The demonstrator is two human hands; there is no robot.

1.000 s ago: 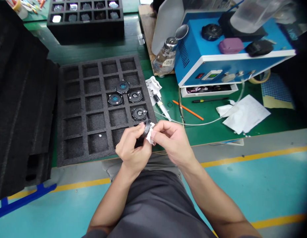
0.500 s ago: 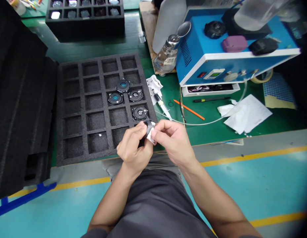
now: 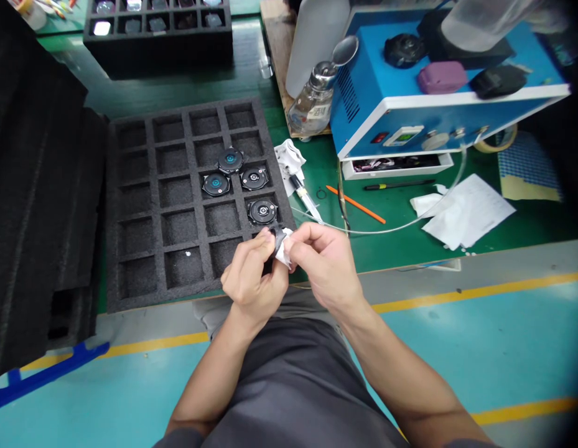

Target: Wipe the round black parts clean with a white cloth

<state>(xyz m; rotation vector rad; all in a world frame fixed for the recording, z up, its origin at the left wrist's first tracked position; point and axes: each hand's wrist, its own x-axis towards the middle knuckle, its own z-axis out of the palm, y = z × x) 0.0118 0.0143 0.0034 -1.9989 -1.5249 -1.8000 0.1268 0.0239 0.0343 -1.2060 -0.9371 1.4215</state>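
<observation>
My left hand [image 3: 255, 274] grips a small dark part [image 3: 278, 238], mostly hidden by the fingers, over the front right corner of a black foam tray [image 3: 170, 287]. Against that part, my right hand [image 3: 323, 258] pinches a white wipe [image 3: 284, 247]. Just beyond my hands lie several round black watch-like parts: one [image 3: 263, 211] nearest, another [image 3: 254, 178] behind it, and two with bluish centres, one [image 3: 216, 184] to the left and one [image 3: 231, 160] resting across the foam dividers.
Right of the tray are a crumpled cloth [image 3: 290, 159], a white-and-black tool [image 3: 306, 198], an orange stick [image 3: 356, 204] and a thin clear tube. Behind stand a glass bottle [image 3: 312, 102] and a blue machine [image 3: 363, 81]. Stacked black foam [image 3: 32, 186] rises at left.
Both hands stay almost in place, with the white wipe shifted very slightly against the dark part. The whole view has moved a little.
</observation>
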